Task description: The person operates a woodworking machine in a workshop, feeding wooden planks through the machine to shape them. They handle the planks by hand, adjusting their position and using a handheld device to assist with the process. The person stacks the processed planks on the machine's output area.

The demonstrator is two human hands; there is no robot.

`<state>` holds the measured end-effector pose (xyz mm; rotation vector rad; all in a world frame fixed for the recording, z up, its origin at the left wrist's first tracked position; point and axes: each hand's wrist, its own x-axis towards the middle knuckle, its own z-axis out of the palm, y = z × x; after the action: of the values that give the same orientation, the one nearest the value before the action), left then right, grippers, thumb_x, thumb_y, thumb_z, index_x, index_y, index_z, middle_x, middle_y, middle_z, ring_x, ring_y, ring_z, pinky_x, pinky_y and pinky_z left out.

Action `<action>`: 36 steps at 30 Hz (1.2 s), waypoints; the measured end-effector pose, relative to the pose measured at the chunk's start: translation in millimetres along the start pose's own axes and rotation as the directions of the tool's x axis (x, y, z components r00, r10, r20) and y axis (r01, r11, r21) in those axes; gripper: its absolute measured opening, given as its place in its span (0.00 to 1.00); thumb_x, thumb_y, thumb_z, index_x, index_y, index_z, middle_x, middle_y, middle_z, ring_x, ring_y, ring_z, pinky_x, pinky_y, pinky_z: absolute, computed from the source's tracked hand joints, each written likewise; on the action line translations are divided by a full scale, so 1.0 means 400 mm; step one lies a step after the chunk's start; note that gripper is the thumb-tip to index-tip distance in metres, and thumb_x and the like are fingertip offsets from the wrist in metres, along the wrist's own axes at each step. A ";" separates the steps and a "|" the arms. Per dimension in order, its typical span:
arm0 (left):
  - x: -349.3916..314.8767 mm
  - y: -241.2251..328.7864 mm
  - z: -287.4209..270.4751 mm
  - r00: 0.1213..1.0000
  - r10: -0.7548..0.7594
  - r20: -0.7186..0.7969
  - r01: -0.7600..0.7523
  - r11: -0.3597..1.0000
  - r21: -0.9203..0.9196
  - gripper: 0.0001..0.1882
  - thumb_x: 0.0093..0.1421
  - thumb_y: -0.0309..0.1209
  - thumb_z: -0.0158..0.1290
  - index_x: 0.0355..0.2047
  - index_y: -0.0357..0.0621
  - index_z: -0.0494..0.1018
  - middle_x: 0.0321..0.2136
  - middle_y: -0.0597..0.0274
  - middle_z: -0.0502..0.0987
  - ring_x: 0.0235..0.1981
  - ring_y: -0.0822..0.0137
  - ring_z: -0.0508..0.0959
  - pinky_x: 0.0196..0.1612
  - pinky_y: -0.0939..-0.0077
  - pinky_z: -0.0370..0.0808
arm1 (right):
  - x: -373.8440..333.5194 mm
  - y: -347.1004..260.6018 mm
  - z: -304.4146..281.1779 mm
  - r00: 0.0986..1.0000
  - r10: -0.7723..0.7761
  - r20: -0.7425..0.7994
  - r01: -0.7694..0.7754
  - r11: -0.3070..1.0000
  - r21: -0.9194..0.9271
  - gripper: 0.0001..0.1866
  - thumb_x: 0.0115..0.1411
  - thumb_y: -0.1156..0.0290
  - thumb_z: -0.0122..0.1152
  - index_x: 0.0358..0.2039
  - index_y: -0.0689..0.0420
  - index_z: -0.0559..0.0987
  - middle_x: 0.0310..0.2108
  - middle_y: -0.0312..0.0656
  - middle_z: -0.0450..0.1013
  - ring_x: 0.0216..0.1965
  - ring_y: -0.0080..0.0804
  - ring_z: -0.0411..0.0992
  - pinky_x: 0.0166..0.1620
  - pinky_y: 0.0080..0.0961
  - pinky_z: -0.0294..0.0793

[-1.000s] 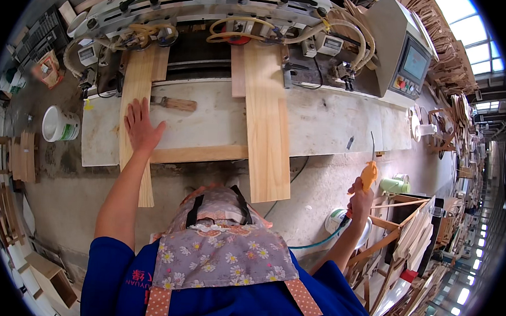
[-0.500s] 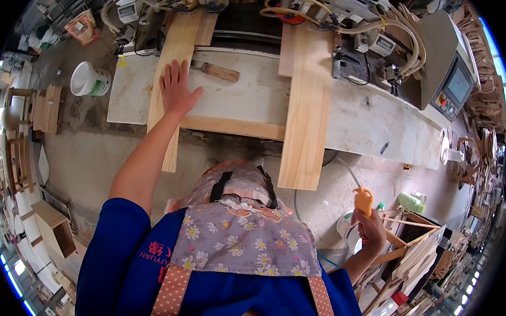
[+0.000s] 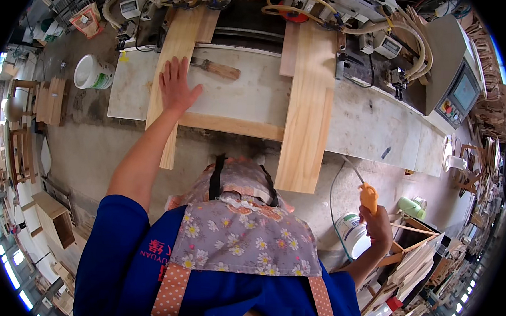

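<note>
My left hand lies flat with fingers spread on a long pale wooden board. To the right of that hand, a chisel-like tool with a wooden handle rests on the white worktop. A second long board lies farther right, jutting past the worktop's near edge. Between the two boards runs a wooden strip along that edge. Off to the right, my right hand is closed round an orange air blow gun. Its thin nozzle points up and left toward the worktop's near edge.
Machine heads with yellowish hoses line the far side. A control panel stands at the right. White buckets stand on the floor at the left and beside my right forearm. A wooden frame with offcuts is at lower right.
My right hand has moved the air blow gun slightly right, and its nozzle shows more plainly. My left hand stays flat on the left board. The view has shifted a little.
</note>
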<state>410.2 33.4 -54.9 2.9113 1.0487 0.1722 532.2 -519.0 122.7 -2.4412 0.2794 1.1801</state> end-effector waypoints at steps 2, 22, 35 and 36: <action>0.008 0.009 0.000 1.000 0.003 0.006 -0.003 1.000 0.002 0.48 0.48 0.49 0.57 0.66 0.55 0.46 0.67 0.56 0.45 0.68 0.53 0.43 0.66 0.52 0.41 | 0.003 -0.042 0.019 0.990 -0.082 0.110 0.086 0.996 -0.031 0.15 0.56 0.61 0.58 0.26 0.62 0.77 0.16 0.35 0.71 0.14 0.21 0.66 0.17 0.21 0.63; 0.004 0.013 -0.013 1.000 -0.002 0.003 0.003 0.999 -0.037 0.48 0.48 0.42 0.59 0.66 0.57 0.46 0.66 0.56 0.47 0.67 0.54 0.45 0.66 0.52 0.44 | 0.422 -0.388 -0.484 0.433 -0.327 -0.840 0.796 0.576 0.187 0.24 0.55 0.47 0.60 0.30 0.59 0.78 0.15 0.35 0.69 0.11 0.20 0.64 0.14 0.20 0.57; 0.017 0.022 -0.026 0.999 0.013 0.029 -0.011 0.997 -0.083 0.49 0.46 0.41 0.59 0.66 0.56 0.46 0.67 0.54 0.46 0.68 0.54 0.44 0.66 0.52 0.42 | 0.876 -0.455 -0.628 0.500 -0.369 -0.783 0.583 0.812 -0.010 0.18 0.58 0.53 0.59 0.28 0.57 0.80 0.22 0.33 0.71 0.21 0.19 0.68 0.23 0.16 0.67; 0.000 0.011 -0.027 0.999 -0.015 0.035 0.018 0.997 -0.077 0.49 0.46 0.42 0.59 0.66 0.55 0.46 0.67 0.54 0.45 0.68 0.53 0.44 0.66 0.52 0.42 | 0.823 -0.523 -0.558 0.643 -0.249 -0.724 0.573 0.785 0.238 0.17 0.59 0.55 0.58 0.30 0.58 0.80 0.22 0.32 0.71 0.21 0.17 0.67 0.22 0.15 0.66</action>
<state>411.5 30.0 -43.7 2.8263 1.0364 0.1580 966.5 -431.9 46.4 -2.2123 0.1300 -0.0201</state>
